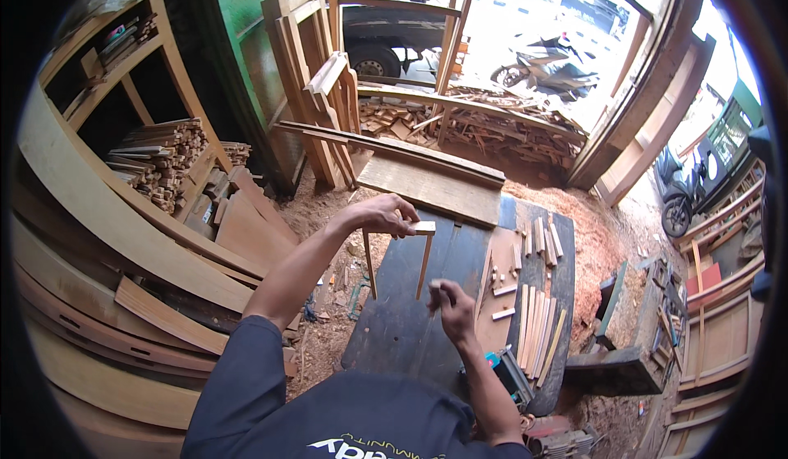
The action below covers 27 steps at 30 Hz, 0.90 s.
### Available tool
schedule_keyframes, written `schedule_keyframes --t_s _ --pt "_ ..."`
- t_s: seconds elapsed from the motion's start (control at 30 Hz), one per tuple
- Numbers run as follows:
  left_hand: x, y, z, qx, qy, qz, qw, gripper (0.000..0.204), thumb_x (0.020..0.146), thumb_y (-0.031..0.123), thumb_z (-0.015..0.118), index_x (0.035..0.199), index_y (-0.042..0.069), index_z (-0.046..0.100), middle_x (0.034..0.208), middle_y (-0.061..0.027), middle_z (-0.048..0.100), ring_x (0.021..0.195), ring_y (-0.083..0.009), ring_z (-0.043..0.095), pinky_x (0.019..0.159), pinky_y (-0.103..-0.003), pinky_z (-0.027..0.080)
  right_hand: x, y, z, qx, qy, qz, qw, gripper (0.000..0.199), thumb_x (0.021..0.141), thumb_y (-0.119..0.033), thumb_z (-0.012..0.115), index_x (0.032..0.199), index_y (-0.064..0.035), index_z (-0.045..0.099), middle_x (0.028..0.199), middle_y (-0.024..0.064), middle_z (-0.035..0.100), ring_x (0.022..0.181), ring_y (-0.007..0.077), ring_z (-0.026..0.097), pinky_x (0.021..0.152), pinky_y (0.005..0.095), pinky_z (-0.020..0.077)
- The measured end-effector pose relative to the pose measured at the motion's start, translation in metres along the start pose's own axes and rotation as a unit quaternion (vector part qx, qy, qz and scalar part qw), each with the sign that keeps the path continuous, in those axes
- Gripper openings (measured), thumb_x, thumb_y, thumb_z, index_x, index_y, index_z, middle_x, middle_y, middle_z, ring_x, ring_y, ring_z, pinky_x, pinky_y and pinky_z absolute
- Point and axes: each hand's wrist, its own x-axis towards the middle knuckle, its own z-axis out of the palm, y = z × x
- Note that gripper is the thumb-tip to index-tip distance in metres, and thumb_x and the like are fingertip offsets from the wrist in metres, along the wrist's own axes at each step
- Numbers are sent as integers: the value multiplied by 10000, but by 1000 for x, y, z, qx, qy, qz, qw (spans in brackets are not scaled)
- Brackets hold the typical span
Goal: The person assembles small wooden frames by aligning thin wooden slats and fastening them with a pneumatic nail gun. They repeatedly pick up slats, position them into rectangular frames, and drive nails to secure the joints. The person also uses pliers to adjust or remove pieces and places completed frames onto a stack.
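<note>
My left hand (382,214) is closed over the top bar of a small three-sided wooden frame (425,228). Two thin legs hang down from that bar above the dark workbench (390,336). Close to the lower end of the right-hand leg, my right hand (455,309) has its fingers curled in a pinch; what they hold, if anything, is too small to make out. To its right, several long thin wooden strips (533,328) lie side by side on the bench. Short wooden blocks (503,314) and sticks (539,235) are scattered beyond them.
A teal and black power tool (510,377) lies by my right forearm. Wide boards (431,186) rest across the bench's far end. Large planks (139,237) and a shelf of sticks (160,163) stand at the left. Wood shavings (595,254) cover the floor at right.
</note>
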Motion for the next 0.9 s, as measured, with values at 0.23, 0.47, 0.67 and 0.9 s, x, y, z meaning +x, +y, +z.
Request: schedule_keyframes --t_s 0.23,0.47,0.67,0.9 --pt "13 3 49 71 -46 46 995 550 753 434 833 1207 149 710 1129 -105 723 1002 -234 686 899 -341 537 40 15 36 88 -33 60 994 237 962 -50 597 1155 79 645 956 132 721 795 207 724 731 313 586" --pt "16 6 67 98 -34 49 993 459 819 402 786 1242 256 684 1130 -45 734 873 -163 675 885 -340 542 42 66 45 219 46 21 974 235 950 -76 634 1154 32 680 898 90 723 781 184 724 701 291 569" --pt "15 3 64 135 -54 44 988 388 909 386 699 1278 271 657 1198 -102 701 1033 -197 677 963 -385 528 50 66 48 195 57 19 979 242 953 -99 636 1165 9 685 919 103 729 793 184 728 705 290 565" --pt "14 -5 53 177 -3 83 981 552 808 424 789 1302 218 655 1105 -137 720 998 -258 682 899 -378 533 58 61 55 206 56 18 977 224 976 -89 611 1153 39 658 943 116 714 799 207 722 731 320 595"
